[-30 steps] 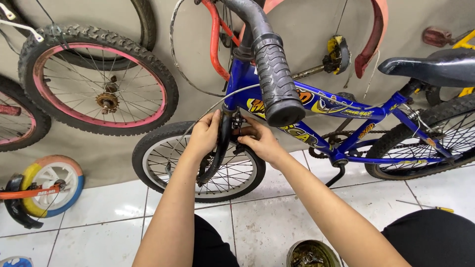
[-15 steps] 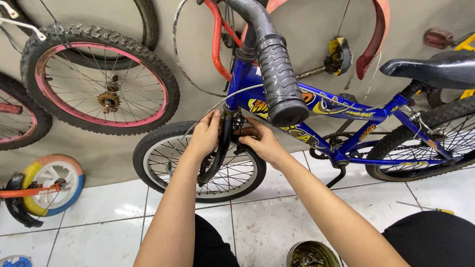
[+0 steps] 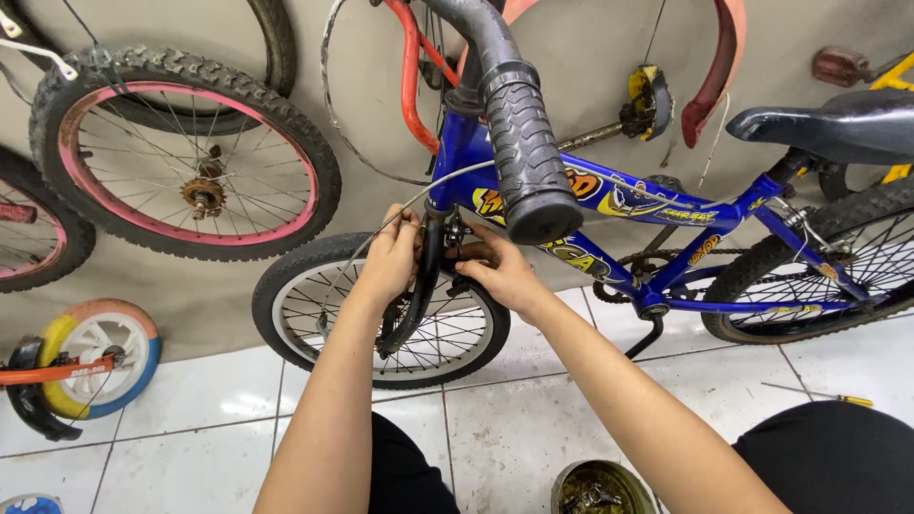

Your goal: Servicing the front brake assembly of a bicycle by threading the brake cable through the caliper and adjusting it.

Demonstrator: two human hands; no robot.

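Now both hands, left (image 3: 388, 259) and right (image 3: 497, 271), curl closed around the black fork (image 3: 426, 286)

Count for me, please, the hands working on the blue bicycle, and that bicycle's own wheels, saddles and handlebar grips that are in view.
Hands: 2, the left hand and the right hand
Wheels: 2, the front wheel and the rear wheel
Saddles: 1, the black saddle
Handlebar grips: 1, the grey handlebar grip
Total: 6
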